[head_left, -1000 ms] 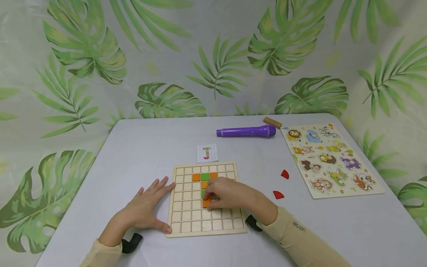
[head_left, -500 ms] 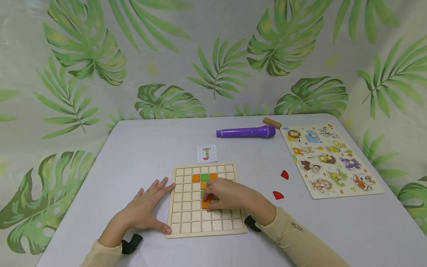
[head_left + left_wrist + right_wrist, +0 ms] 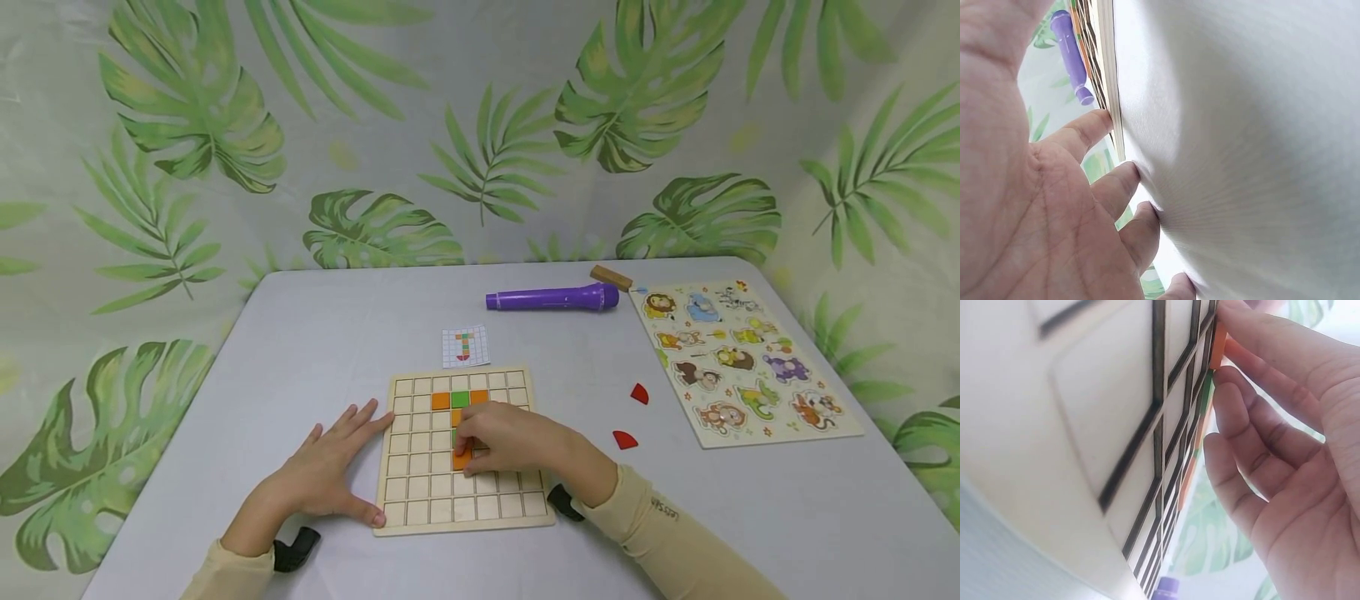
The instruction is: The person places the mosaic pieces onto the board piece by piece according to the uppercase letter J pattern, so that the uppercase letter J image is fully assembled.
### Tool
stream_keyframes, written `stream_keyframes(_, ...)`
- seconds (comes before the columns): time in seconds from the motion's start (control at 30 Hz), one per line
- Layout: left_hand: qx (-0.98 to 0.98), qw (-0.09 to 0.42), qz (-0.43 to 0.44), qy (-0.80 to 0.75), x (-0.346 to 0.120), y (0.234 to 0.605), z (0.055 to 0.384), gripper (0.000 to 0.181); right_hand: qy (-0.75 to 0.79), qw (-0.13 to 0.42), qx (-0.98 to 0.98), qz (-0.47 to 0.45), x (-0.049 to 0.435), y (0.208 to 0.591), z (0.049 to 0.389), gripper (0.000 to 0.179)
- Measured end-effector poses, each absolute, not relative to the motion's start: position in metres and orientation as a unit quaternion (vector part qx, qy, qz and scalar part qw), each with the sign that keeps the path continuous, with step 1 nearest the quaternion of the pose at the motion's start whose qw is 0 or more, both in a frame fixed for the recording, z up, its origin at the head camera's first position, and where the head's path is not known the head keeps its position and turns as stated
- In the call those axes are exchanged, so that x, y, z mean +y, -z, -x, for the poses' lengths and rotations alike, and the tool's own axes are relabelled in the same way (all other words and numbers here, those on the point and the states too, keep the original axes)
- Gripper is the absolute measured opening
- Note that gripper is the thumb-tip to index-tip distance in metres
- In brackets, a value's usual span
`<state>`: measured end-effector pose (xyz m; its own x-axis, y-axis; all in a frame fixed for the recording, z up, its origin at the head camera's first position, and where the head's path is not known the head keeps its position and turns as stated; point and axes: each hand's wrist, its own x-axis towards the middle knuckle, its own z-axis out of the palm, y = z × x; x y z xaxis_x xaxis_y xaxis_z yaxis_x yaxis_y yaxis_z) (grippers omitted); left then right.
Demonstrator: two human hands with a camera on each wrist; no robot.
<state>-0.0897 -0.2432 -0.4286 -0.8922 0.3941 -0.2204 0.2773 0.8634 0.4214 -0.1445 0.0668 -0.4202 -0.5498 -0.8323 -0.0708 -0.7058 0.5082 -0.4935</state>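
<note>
My right hand [image 3: 510, 437] is over the wooden grid board [image 3: 397, 515], its thumb and index finger pinching an orange square tile [image 3: 461, 461]. That tile lies at the lower end of a column of orange and green tiles, partly covered by my fingers. Across the top of the column sit an orange tile [image 3: 441, 401], a green tile [image 3: 460, 399] and another orange tile [image 3: 478, 397]. With fingers spread, my left hand [image 3: 330, 467] rests on the table, thumb and index fingertip against the board's left edge. In the right wrist view, the orange tile [image 3: 1218, 347] is between thumb and fingers.
Behind the board lies a small pattern card [image 3: 465, 346] with a coloured figure. Two red quarter-circle pieces, an upper one [image 3: 639, 393] and a lower one [image 3: 625, 439], are to the right. Farther off are a purple toy microphone [image 3: 551, 298], a wooden block [image 3: 611, 277] and an animal puzzle board [image 3: 795, 431].
My right hand and the orange tile have shifted very slightly left on the board. My left hand has stayed at the board's edge.
</note>
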Motion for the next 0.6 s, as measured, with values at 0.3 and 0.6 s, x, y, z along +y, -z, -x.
stream_keyframes(0.3, 0.953, 0.150, -0.177, -0.196, -0.2437, 0.4287, 0.0897, 0.139, 0.210, 0.150, 0.855, 0.450, 0.0660, 0.4211, 0.1448, 0.015)
stream_keyframes(0.6, 0.953, 0.149, -0.177, -0.194, -0.2430, 0.4285, 0.0897, 0.139, 0.196, 0.139, 0.856, 0.458, 0.0666, 0.4212, 0.1442, 0.014)
